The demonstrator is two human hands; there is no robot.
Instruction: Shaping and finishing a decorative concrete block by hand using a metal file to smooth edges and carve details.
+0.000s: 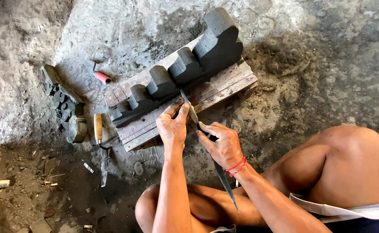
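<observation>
Dark scalloped block carved on a wooden board

The scalloped stone-like block (181, 73), rough and charcoal-grey, lies along the plank board (224, 84), its long axis rising toward upper right. Below the board, the right hand (224, 144) grasps a long metal blade (194, 116) pointing up-left at the block; left hand (173, 125) fingers pinch the blade. Left of the board lie a wood-handled trowel (99, 133) and a small red cylinder (102, 77).
</observation>
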